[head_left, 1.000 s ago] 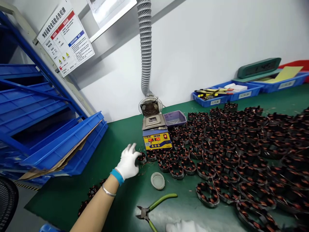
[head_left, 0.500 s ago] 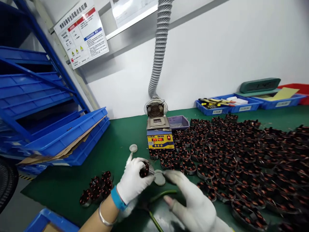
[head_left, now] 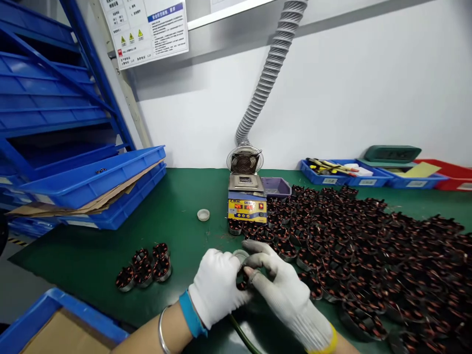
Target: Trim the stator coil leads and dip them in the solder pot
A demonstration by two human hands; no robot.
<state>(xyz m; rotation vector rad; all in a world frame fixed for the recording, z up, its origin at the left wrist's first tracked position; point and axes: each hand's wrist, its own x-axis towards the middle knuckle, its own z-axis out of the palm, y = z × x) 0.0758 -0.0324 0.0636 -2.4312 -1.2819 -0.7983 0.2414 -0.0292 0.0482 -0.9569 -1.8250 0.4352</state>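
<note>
Two gloved hands meet over the green desk (head_left: 184,250): the left hand (head_left: 217,284) has its grip clamped on a copper-wound stator (head_left: 242,281), while the right hand (head_left: 282,287) has its fingertips at the stator's edge; whether its grip is closed cannot be told. From them, a solder pot (head_left: 247,209) stands at 12 o'clock, its red display reading "425" at left, the rest of its label unclear. A white cap (head_left: 203,215) lies at 11, a small stator cluster (head_left: 143,268) at 9, and many stators (head_left: 342,246) around 2 to 3. Farther out at 11, a Chinese notice (head_left: 151,32) shows yellow warning triangles and "120".
</note>
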